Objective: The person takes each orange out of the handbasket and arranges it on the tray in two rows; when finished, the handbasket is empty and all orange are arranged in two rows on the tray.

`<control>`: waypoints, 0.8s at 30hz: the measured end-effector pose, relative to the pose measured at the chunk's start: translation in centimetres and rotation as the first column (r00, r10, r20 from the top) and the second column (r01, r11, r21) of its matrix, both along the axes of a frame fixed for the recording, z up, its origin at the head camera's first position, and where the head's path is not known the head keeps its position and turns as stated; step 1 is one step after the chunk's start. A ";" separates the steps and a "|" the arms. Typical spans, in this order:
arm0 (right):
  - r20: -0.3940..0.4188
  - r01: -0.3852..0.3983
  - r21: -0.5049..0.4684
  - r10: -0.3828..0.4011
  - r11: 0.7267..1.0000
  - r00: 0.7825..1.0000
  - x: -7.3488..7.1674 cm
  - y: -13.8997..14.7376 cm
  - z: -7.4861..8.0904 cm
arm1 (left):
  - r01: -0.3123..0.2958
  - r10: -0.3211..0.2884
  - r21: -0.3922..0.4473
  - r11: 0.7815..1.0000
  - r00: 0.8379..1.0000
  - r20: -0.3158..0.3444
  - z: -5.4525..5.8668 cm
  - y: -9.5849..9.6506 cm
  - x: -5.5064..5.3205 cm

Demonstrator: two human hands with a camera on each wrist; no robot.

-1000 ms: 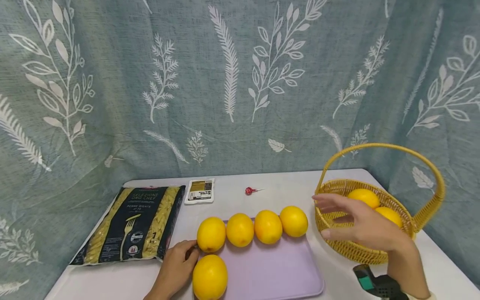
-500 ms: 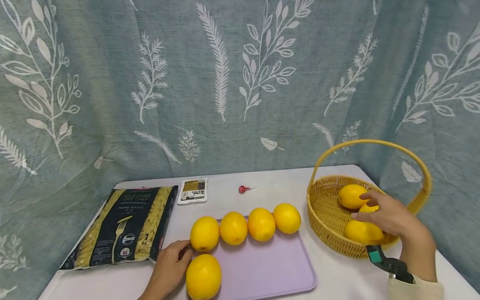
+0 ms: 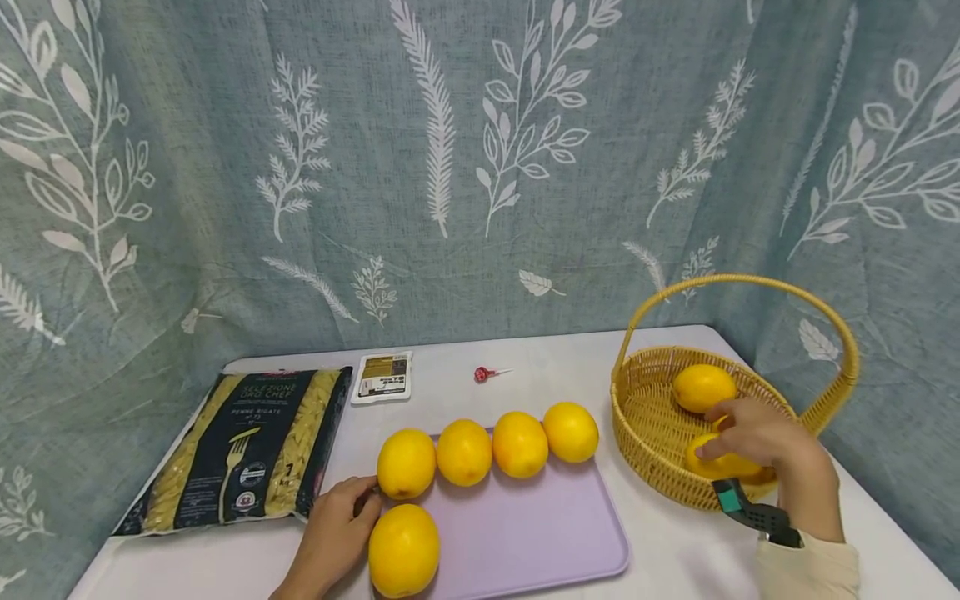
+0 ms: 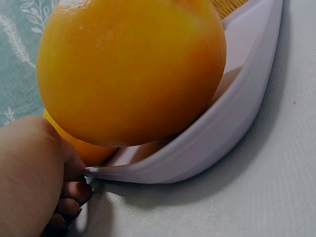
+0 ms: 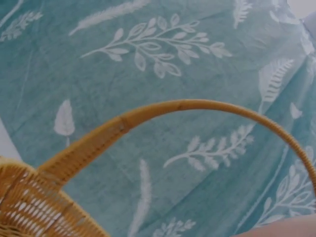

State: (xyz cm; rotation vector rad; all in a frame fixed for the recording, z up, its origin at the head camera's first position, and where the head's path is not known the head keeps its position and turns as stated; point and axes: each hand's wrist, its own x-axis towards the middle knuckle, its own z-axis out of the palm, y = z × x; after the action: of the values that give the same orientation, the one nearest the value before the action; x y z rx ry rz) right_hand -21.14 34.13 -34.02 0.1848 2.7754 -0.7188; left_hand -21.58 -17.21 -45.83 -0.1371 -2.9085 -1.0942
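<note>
At the left edge of the lilac tray (image 3: 525, 533), my left hand (image 3: 337, 525) pinches the rim, thumb above and fingers curled below, as the left wrist view shows. Beside it sit a near lemon (image 3: 403, 550) and a corner lemon (image 3: 406, 463); several lemons line the tray's far and left sides. My right hand (image 3: 757, 433) reaches inside the wicker basket (image 3: 652, 467), thumb and fingers around a lemon (image 3: 705, 457) at the near side. Another lemon (image 3: 705, 387) lies farther back there. The right wrist view shows the basket handle (image 5: 197, 104) but hides the grip.
A bag of penne pasta (image 3: 240, 450) lies left of the tray. Behind the tray are a small flat packet (image 3: 382, 377) and a red lollipop (image 3: 483, 374). A patterned curtain (image 3: 450, 167) closes off the back. The basket's handle arches high over its opening.
My right hand has moved from over the basket's left part to the right and down onto the near lemon inside. The left hand stays at the tray's rim. The head view has shifted slightly.
</note>
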 end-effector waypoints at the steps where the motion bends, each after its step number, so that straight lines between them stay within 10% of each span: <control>1: 0.021 0.001 -0.017 0.000 1.000 1.000 0.0 -0.2 -0.2 | 0.003 -0.003 0.001 1.000 1.000 -0.005 0.0 0.0 0.0; 13: 0.010 -0.068 -0.036 0.068 0.997 0.998 -1.1 -0.8 -2.6 | 0.005 -0.005 -0.009 1.000 1.000 -0.004 0.1 -0.1 0.0; 24: -0.028 -0.017 -0.027 0.016 0.999 0.999 -0.8 -1.3 -1.6 | -0.002 0.002 -0.004 1.000 1.000 -0.010 -0.2 -0.1 0.0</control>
State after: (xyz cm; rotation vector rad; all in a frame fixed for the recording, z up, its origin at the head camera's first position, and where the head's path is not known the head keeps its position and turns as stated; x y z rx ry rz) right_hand -21.97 32.85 -35.57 0.1479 2.7883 -0.7603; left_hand -21.58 -17.32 -45.99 -0.1400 -2.9014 -1.0845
